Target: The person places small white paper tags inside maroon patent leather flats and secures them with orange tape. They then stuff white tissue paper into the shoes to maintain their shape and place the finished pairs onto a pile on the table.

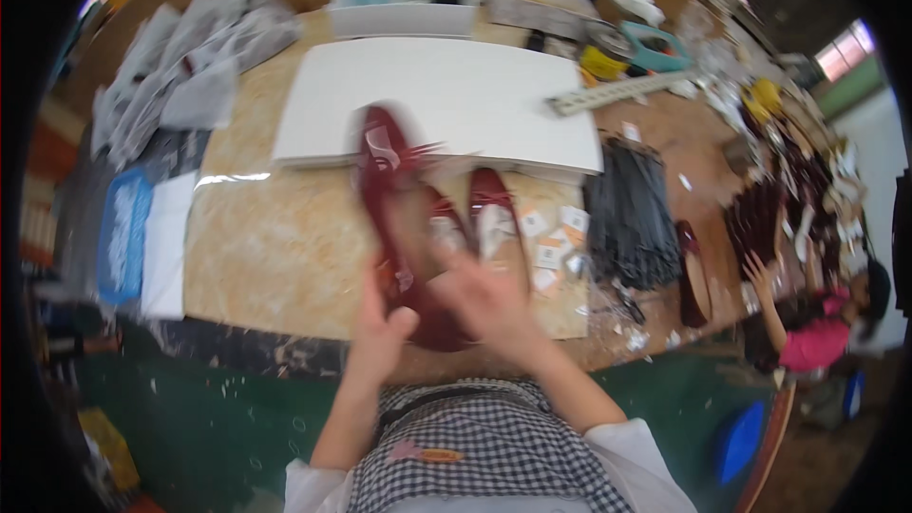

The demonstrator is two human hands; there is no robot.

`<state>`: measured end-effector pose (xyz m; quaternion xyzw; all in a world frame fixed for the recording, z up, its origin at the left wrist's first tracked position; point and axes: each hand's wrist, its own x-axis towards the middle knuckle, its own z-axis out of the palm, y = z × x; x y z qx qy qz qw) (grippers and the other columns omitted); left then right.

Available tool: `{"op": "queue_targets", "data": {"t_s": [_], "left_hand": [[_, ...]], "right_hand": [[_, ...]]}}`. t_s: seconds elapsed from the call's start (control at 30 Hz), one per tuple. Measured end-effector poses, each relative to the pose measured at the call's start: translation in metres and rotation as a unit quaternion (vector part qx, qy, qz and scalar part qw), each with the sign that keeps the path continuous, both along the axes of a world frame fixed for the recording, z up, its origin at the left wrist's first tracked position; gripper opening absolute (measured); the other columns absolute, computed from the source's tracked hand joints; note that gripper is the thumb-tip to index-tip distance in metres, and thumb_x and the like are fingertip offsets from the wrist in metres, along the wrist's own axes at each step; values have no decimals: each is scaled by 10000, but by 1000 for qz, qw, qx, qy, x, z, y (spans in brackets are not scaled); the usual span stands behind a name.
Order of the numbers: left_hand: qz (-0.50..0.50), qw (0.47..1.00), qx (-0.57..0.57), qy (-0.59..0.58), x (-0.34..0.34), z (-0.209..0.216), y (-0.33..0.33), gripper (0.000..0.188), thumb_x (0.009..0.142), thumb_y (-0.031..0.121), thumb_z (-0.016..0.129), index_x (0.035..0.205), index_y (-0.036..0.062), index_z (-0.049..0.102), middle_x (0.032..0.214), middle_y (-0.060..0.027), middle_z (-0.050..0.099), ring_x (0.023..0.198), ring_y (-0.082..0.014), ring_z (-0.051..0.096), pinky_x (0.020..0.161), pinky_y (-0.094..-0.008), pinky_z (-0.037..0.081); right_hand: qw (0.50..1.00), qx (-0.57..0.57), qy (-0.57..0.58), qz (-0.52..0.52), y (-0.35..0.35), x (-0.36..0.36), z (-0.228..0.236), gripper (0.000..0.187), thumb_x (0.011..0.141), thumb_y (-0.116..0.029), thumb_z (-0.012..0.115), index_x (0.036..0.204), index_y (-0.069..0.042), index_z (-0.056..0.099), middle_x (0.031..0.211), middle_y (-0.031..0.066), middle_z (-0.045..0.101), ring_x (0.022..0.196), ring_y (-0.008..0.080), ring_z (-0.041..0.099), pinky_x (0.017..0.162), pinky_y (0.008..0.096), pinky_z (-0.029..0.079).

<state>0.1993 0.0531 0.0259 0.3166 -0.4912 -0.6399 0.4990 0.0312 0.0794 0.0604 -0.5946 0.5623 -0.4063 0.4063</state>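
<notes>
A glossy dark red ballet flat (382,171), smeared by motion, is tilted up over the near part of the table with its toe away from me. My left hand (382,321) grips its left side near the heel, thumb along the edge. Against the heel's right side lies my right hand (489,309), its fingers blurred, so their grip does not show. Just behind, a second dark red flat (492,192) with a bow and white paper inside rests on the table. Between the two, another red flat (445,214) is partly hidden.
White boxes or boards (446,85) lie across the back. Small square cards (549,255) and a bundle of dark straps (632,214) lie to the right, near another red shoe (693,275). A blue basket (123,237) stands left. Far right, a person (817,337) reaches toward piled shoes.
</notes>
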Motion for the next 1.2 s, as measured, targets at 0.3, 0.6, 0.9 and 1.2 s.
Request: {"op": "queue_targets", "data": {"t_s": [0.3, 0.6, 0.9, 1.2], "left_hand": [[253, 787, -57, -559, 140, -65, -50, 503, 878, 231, 663, 1297, -13, 530, 1047, -103, 587, 931, -176, 566, 814, -308, 459], [-44, 921, -4, -388, -18, -63, -33, 560, 877, 244, 606, 1355, -21, 483, 986, -146, 680, 783, -237, 646, 706, -313, 510], [-242, 844, 350, 327, -4, -66, -14, 715, 940, 555, 392, 1423, 28, 375, 1310, -173, 546, 1084, -274, 613, 920, -375, 512], [-31, 990, 132, -26, -11, -49, -26, 677, 941, 440, 456, 1446, 11, 316, 1395, -140, 456, 1272, -228, 459, 1070, -352, 340]], "right_hand": [[849, -41, 395, -349, 23, -197, -18, 182, 894, -168, 610, 980, -30, 690, 846, 176, 691, 770, 373, 664, 683, 408, 532], [808, 137, 432, -377, 47, -273, -56, 251, 795, -314, 712, 787, -64, 689, 780, 177, 681, 767, 387, 663, 704, 470, 530], [954, -9, 128, -269, 28, -118, -1, 256, 848, -125, 675, 1084, -27, 652, 586, 74, 594, 513, 105, 512, 516, 276, 409], [991, 98, -62, -60, 10, -22, 21, 310, 910, -120, 609, 1192, 7, 625, 537, 68, 411, 486, 85, 385, 455, 279, 326]]}}
